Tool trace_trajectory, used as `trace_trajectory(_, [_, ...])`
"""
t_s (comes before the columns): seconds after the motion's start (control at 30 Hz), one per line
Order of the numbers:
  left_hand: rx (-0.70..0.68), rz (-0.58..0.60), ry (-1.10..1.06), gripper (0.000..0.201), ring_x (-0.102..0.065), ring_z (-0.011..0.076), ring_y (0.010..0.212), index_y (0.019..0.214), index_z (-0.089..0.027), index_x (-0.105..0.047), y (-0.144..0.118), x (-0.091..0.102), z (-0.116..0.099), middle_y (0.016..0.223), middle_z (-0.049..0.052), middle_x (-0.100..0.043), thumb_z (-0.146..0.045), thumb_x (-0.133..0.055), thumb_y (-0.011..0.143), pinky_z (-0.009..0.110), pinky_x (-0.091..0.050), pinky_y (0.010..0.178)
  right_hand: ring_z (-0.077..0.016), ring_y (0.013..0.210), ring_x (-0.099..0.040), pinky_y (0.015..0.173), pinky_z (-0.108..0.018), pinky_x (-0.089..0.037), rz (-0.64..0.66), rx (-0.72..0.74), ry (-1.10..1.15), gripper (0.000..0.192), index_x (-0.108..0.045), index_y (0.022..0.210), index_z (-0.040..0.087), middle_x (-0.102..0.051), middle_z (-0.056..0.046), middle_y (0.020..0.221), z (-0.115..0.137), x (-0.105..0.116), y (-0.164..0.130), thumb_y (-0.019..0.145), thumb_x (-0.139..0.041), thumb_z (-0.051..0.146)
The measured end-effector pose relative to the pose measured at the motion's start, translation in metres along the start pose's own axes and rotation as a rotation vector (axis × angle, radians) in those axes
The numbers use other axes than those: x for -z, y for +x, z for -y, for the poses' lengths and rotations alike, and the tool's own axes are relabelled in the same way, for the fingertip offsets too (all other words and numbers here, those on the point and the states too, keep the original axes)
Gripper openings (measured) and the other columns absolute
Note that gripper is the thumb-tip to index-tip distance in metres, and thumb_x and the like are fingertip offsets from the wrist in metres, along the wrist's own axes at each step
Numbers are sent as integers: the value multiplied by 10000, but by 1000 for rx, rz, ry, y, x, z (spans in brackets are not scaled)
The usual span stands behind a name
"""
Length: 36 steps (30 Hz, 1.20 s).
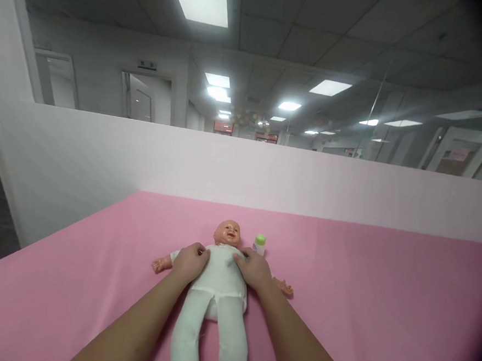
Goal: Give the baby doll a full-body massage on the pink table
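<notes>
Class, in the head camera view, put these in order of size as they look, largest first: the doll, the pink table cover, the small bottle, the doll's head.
1. Pink table cover
2. Doll
3. Doll's head
4. Small bottle, with a green cap

All lie at much the same distance, so the order holds.

Both bare forearms reach forward from the bottom edge, converging toward the middle. The left hand lies palm down, fingers curled. The right hand mirrors it, fingers pointing inward, near but apart.
</notes>
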<state>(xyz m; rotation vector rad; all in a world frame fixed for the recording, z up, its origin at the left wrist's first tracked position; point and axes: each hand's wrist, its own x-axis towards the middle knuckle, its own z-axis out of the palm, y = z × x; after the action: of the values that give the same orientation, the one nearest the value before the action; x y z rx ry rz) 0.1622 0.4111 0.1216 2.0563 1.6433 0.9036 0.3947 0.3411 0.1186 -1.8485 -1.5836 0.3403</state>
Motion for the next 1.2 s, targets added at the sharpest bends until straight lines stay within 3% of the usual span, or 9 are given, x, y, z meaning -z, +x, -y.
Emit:
trace_trajectory(0.23, [-91,-178,-161,201,-637,198,740,764,-209,-680,-3,-9,2,767,31,-726,-276,-530,879,298,-391,678,-273,1143,-648,943,-374,-479,-71,155,-31,458,-621,1280,240,-693,-87,1253,-14,-23,-6,1026,-369,527])
trace_trajectory(0.33, [-132,-193,-222,202,-621,194,707,752,-201,-675,-3,-14,2,731,29,-707,-259,-525,874,296,-397,676,-277,1219,-610,1012,-383,-475,-71,250,16,478,-584,1348,223,-645,-111,1337,-15,-18,-13,1016,-406,517])
trace_trajectory(0.57, [-153,-222,-322,190,-634,204,720,769,-206,-691,-2,-14,-4,744,19,-718,-265,-532,854,306,-440,708,-283,1106,-639,964,-385,-508,-81,316,42,448,-638,1282,216,-670,-118,1254,-1,6,-24,964,-502,500])
trace_trajectory(0.67, [-159,-213,-379,195,-639,202,731,782,-208,-694,-5,-13,-9,755,10,-723,-289,-531,854,301,-452,712,-295,1087,-645,968,-403,-511,0,509,164,542,-649,1297,214,-676,-127,1259,6,15,-36,944,-489,593])
trace_trajectory(0.77, [-166,-191,-414,207,-637,198,738,783,-208,-694,-8,-14,-12,755,5,-721,-305,-527,858,296,-455,708,-298,1186,-624,1070,-423,-458,123,727,261,575,-672,1294,255,-691,-102,1272,20,20,-53,947,-451,656])
trace_trajectory(0.9, [-145,-165,-435,213,-616,189,706,766,-202,-689,-8,-18,-12,717,-2,-700,-319,-533,850,289,-447,677,-259,1318,-574,1190,-417,-333,392,872,253,612,-649,1366,294,-664,-59,1370,43,20,-72,992,-361,683])
trace_trajectory(0.97, [-120,-155,-454,210,-603,183,681,754,-201,-681,-8,-19,-11,689,-7,-681,-327,-540,845,285,-439,655,-260,1400,-502,1245,-452,-219,474,886,193,630,-574,1451,295,-606,-57,1448,49,19,-73,1004,-357,682])
trace_trajectory(1.07, [-96,-125,-477,230,-596,180,661,741,-203,-668,-7,-20,-11,662,-12,-663,-355,-541,858,282,-430,636,-298,1518,-315,1267,-533,-56,488,837,90,732,-393,1574,282,-421,-80,1595,47,18,-66,975,-450,698])
trace_trajectory(1.2, [-116,-116,-454,358,-605,183,667,703,-207,-635,-9,-20,-14,656,-1,-662,-450,-493,924,285,-435,649,-300,1564,-174,1268,-542,-20,435,675,-26,791,-267,1619,246,-225,-96,1670,32,16,-45,983,-479,665])
